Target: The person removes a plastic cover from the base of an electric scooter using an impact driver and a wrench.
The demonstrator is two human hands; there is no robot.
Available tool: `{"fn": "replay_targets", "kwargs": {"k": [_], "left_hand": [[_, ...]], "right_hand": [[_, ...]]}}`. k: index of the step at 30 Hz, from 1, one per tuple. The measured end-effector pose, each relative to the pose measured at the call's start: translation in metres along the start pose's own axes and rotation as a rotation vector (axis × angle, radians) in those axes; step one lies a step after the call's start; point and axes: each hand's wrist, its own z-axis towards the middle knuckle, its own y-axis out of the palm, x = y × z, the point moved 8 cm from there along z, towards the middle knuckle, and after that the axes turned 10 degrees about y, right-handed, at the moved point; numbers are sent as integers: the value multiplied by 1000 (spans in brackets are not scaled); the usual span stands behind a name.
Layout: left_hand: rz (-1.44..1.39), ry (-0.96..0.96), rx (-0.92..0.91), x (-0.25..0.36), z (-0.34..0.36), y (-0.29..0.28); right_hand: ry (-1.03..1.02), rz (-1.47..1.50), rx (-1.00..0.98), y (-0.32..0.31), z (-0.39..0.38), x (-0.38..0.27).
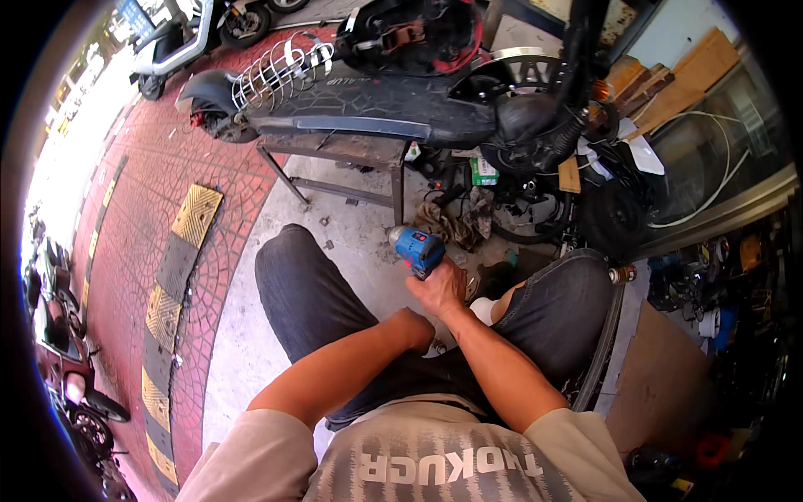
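My right hand (441, 289) is closed round the handle of a blue cordless drill (416, 249), held upright between my knees with its metal nose pointing forward and left. My left hand (410, 328) is curled low in my lap, just below and left of the right one; a small metallic piece shows by its fingers, too hidden to make out. Ahead, a black scooter (351, 109) with its seat area opened up rests on a rusty metal stand (393, 155). A white wire cage (276, 74) sits on its deck.
Parts, tires (611, 217), cloths (447, 222) and boards (686, 79) crowd the right. A spray can (621, 274) stands by my right knee. To the left lie red paving (234, 192) and a yellow-black ramp (196, 213), with parked scooters (67, 360) along the edge.
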Motion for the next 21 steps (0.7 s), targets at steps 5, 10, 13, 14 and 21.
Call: {"fn": "replay_targets", "kwargs": {"k": [5,10,13,14,21], "left_hand": [[181,-156,-331,14,39,23],[275,-132,4,78,14,40],[175,-184,342,101,-21,32],[95,-263,337,98,-27,39],[-46,-256,766,122,-65,40]], "right_hand": [[155,-26,50,-10,-38,51],[0,-5,130,-26,-72,43],[-223,-1,216,-33,-100,17],[-308,-7,209,-32,-111,10],[-665,5,296,-61,-183,-23]]}}
